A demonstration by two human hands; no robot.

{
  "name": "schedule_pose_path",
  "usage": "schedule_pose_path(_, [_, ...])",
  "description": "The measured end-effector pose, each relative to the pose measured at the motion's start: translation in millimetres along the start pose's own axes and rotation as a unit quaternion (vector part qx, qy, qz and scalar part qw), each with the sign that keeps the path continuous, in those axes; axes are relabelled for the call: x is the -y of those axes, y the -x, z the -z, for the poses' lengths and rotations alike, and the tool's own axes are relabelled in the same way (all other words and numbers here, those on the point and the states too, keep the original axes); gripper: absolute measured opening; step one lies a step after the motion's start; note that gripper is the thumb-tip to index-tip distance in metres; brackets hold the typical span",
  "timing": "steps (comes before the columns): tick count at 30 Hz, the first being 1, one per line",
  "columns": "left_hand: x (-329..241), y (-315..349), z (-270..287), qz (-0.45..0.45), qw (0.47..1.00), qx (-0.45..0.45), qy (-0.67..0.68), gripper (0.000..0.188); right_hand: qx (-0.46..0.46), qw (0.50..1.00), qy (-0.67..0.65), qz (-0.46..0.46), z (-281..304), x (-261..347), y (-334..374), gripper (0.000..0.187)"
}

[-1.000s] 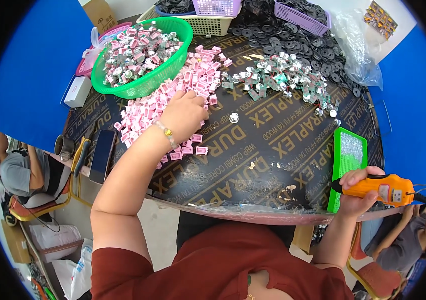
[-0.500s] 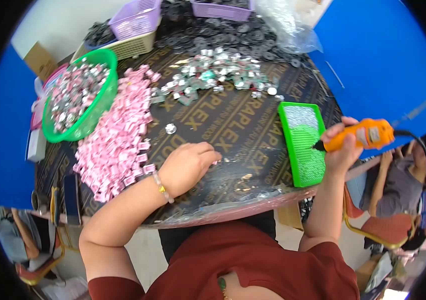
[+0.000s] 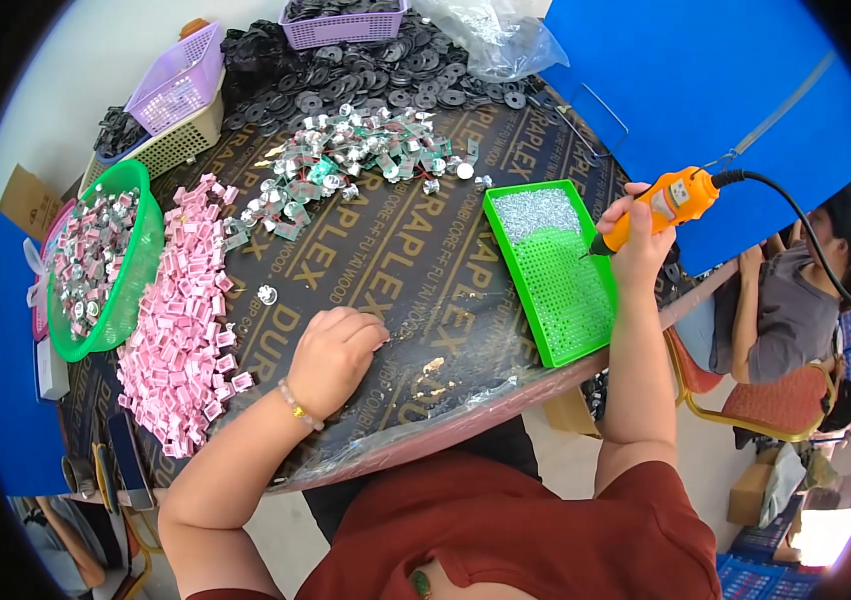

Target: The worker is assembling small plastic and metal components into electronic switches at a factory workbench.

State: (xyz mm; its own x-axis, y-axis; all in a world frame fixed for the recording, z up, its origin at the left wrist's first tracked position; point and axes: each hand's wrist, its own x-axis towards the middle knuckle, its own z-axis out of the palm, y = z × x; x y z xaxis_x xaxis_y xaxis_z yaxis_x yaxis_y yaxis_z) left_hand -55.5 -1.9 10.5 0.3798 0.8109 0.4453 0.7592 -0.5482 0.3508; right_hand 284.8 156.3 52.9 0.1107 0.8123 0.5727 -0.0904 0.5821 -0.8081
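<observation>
Left hand (image 3: 331, 355): rested on the near middle of the dark board (image 3: 426, 270), fingers curled shut with the tips pressed to the surface. Whatever is pinched beneath them is hidden by the knuckles; it cannot be told if a part is held.
Wrist: a thin bead bracelet (image 3: 298, 406) is seen just behind the hand.
Right hand (image 3: 641, 240): held at the near right edge of the board, fingers wrapped tightly round the orange electric screwdriver (image 3: 661, 205).
Screwdriver tip: pointed left and down at the green tray (image 3: 586, 320); contact with the tray is too small to judge. Black cable is run off to the right, its end cut off by the frame rim.
Green tray: placed just left of the right hand, tilted along the board edge; silver screws (image 3: 536, 212) are heaped in its far end, single pieces not resolvable.
Pink parts (image 3: 186, 320): spread in a long pile to the left of the left hand, near but not touching it.
Green basket (image 3: 141, 270): further left, filled with pink and silver pieces, its left side partly blocked by the curved rim.
Silver-green parts (image 3: 346, 155): scattered at mid-distance.
Black discs (image 3: 346, 75): heaped at the far edge, partly covered by purple baskets (image 3: 178, 85) and a clear bag (image 3: 496, 35).
</observation>
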Motion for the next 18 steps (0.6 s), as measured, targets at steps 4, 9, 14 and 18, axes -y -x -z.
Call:
schedule_pose_path(4, [-3,8,6,0.021,1.000,0.011,0.006,0.024,0.000,1.000,0.011,-0.003,-1,0,1,0.026])
schedule_pose_path(9, [-8,19,9,0.071,0.996,-0.007,0.044,0.020,-0.007,1.000,0.009,-0.009,-3,-3,1,0.029])
schedule_pose_path(14, [-10,18,12,0.084,0.995,0.011,0.044,0.015,-0.028,0.999,-0.027,0.013,1,1,2,0.033])
schedule_pose_path(18, [11,2,35,0.127,0.991,-0.043,-0.004,0.018,-0.027,0.998,-0.043,0.045,3,24,4,0.050])
